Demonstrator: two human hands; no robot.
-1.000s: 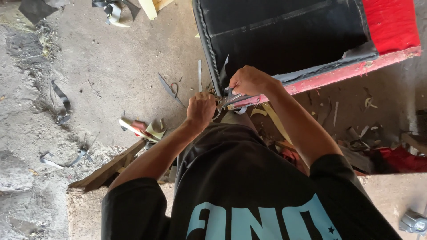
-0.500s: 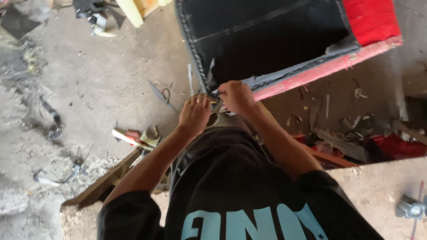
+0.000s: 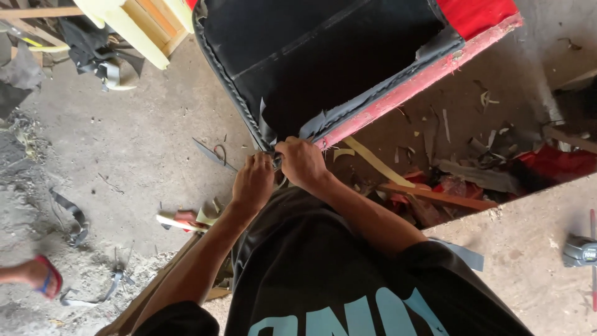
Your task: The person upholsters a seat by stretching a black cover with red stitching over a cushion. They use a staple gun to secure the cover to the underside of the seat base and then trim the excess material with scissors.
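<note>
The soft, limp black fabric [image 3: 323, 62] is pinched at its frayed corner by the left hand [image 3: 254, 183] and the right hand [image 3: 303, 163], both closed tight.

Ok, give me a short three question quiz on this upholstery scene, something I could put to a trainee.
1. True or false: both the left hand and the right hand grip at the corner of the black fabric panel.
2. Multiple choice: what lies on the concrete floor just left of the hands? A) scissors B) a saw C) a paint tin
3. Fill in: the frame edge running beside the black fabric is coloured ____.

Key: 1 true; 2 A; 3 red.
</note>
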